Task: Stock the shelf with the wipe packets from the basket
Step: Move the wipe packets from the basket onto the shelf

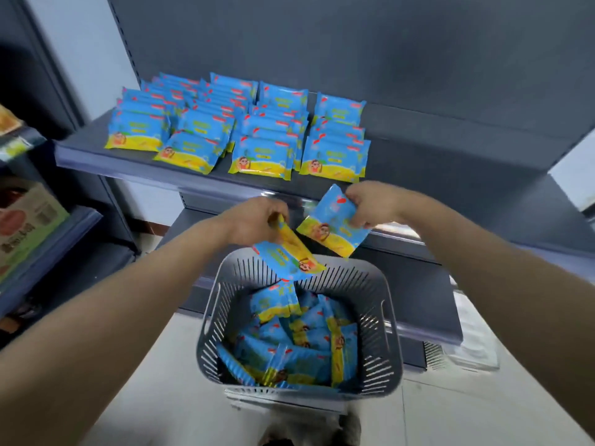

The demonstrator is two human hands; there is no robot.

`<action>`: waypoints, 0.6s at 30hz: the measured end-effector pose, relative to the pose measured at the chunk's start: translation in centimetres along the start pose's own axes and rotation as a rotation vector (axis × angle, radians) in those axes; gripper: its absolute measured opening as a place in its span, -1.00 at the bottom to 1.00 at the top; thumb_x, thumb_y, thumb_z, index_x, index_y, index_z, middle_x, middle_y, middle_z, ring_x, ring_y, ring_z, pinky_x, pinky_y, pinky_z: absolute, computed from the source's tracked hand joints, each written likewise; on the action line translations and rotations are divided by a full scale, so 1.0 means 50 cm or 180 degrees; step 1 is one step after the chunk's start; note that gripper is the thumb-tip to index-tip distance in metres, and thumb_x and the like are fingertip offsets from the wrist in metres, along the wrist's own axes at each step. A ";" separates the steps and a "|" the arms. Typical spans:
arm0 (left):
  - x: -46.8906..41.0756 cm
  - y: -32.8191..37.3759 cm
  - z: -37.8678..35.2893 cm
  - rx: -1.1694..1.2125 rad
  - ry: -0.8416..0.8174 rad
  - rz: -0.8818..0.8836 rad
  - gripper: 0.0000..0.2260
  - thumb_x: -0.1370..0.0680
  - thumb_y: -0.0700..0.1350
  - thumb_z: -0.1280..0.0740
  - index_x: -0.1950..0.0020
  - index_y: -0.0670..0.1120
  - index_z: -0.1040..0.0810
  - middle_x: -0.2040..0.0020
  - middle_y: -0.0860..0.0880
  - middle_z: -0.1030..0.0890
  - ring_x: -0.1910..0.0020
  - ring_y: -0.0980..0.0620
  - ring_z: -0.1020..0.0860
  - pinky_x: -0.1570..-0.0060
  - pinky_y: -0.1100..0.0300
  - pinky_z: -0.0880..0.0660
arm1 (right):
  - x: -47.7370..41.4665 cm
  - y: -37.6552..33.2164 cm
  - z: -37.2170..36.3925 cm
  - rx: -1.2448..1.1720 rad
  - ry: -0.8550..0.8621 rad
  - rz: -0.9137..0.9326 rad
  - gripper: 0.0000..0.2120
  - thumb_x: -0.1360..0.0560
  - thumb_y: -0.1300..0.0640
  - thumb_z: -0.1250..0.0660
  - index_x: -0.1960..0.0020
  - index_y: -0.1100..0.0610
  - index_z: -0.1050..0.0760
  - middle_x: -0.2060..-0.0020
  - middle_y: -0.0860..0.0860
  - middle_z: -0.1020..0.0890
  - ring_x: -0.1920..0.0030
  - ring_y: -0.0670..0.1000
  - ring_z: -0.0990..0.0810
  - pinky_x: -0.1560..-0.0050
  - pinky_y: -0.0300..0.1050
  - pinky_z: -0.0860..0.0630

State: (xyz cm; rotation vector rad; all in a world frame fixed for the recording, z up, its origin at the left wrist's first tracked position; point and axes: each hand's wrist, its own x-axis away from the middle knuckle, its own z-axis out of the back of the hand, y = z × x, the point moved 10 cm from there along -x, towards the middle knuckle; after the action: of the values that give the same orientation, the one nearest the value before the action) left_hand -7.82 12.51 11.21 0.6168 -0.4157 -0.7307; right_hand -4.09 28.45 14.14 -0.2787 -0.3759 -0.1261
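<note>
- Shelf (450,146): dark grey, w/ a back panel; its right half is bare, the left half carries wipe packets.
- Basket (383,320): grey plastic w/ slotted walls, stands below the shelf, in front of the person; approx. half full of loose packets (306,346) lying in all directions.
- Rows of packets (241,130) on the shelf: blue and yellow, four rows from front to back, overlapping one another, each row leaning back.
- Left hand (254,220): above the basket's far rim, fingers pinching one packet (289,255) at its yellow edge; this packet hangs tilted down over the basket.
- Right hand (370,204): just below the shelf's front edge, fingers closed on the upper right side of a second packet (331,225), which is tilted, picture side toward the camera.
- The two held packets are near each other but apart.
- Left side: another shelf unit w/ a box (29,220), blurred.
</note>
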 end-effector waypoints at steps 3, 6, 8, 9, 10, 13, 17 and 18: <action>-0.015 0.029 0.044 0.0030 0.0237 -0.0070 -0.80 -0.42 -0.27 -0.43 0.08 -0.08 -0.46 0.30 0.01 -0.43 0.33 0.07 -0.38 0.35 0.20 -0.34 | 0.003 0.019 0.080 0.0450 0.0407 -0.0025 -0.90 -0.39 0.26 -0.34 0.12 0.27 -0.47 0.21 0.13 -0.47 0.18 0.10 -0.44 0.35 -0.15 -0.28; -0.031 0.050 0.081 0.0244 0.0427 -0.0147 -0.79 -0.45 -0.28 -0.40 0.07 -0.09 -0.41 0.33 0.04 -0.35 0.37 0.11 -0.32 0.36 0.22 -0.30 | -0.003 0.049 0.148 0.0505 0.0831 -0.0187 -0.79 -0.41 0.22 -0.35 0.03 0.34 -0.53 0.19 0.14 -0.47 0.17 0.10 -0.44 0.27 -0.16 -0.29; -0.045 0.060 0.105 0.0253 0.0580 -0.0159 -0.79 -0.45 -0.29 -0.39 0.06 -0.09 -0.39 0.34 0.04 -0.34 0.38 0.13 -0.31 0.37 0.27 -0.29 | -0.014 0.065 0.175 0.0526 0.0978 -0.0226 -0.79 -0.44 0.19 -0.32 -0.01 0.31 -0.53 0.16 0.12 -0.47 0.12 0.14 -0.49 0.20 -0.16 -0.30; -0.053 0.063 0.114 0.0253 0.0639 -0.0155 -0.79 -0.46 -0.29 -0.39 0.06 -0.09 -0.38 0.34 0.04 -0.35 0.38 0.13 -0.31 0.36 0.26 -0.29 | -0.022 0.071 0.184 0.0558 0.1024 -0.0222 -0.80 -0.46 0.19 -0.29 -0.02 0.28 -0.53 0.14 0.12 -0.48 0.06 0.17 -0.52 0.17 -0.15 -0.31; -0.061 0.065 0.122 0.0271 0.0677 -0.0140 -0.79 -0.46 -0.29 -0.39 0.05 -0.10 -0.38 0.34 0.04 -0.35 0.38 0.12 -0.31 0.35 0.25 -0.29 | -0.033 0.077 0.190 0.0561 0.1063 -0.0208 -0.81 -0.46 0.19 -0.27 -0.03 0.25 -0.52 0.11 0.13 -0.51 0.01 0.20 -0.53 0.15 -0.14 -0.32; -0.083 0.061 0.139 0.0330 0.0800 -0.0070 -0.79 -0.46 -0.28 -0.39 0.06 -0.09 -0.38 0.36 0.06 -0.33 0.39 0.11 -0.29 0.40 0.32 -0.27 | -0.075 0.083 0.196 0.0427 0.1085 -0.0059 -0.82 -0.46 0.18 -0.29 -0.05 0.20 -0.51 0.01 0.14 -0.55 -0.05 0.20 -0.52 0.06 -0.07 -0.40; -0.109 0.050 0.150 0.0402 0.0922 0.0049 -0.78 -0.46 -0.27 -0.39 0.07 -0.05 -0.39 0.37 0.07 -0.32 0.43 0.15 -0.29 0.43 0.39 -0.26 | -0.144 0.081 0.172 0.0223 0.0848 0.0128 -0.91 -0.47 0.14 -0.32 0.16 0.14 -0.46 0.16 0.08 -0.46 0.08 0.11 -0.44 0.10 -0.04 -0.40; -0.115 0.046 0.152 0.0416 0.0939 0.0081 -0.78 -0.46 -0.27 -0.39 0.07 -0.04 -0.39 0.37 0.07 -0.33 0.42 0.15 -0.29 0.41 0.38 -0.27 | -0.162 0.081 0.164 0.0202 0.0789 0.0164 -0.90 -0.48 0.13 -0.33 0.13 0.16 -0.47 0.15 0.08 -0.47 0.08 0.09 -0.43 0.08 -0.03 -0.41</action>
State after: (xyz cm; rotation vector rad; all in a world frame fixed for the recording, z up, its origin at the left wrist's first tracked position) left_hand -14.76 15.16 17.61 0.8279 -0.1988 -0.5800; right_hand -13.67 35.24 17.42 -0.2068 -0.1263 -0.0964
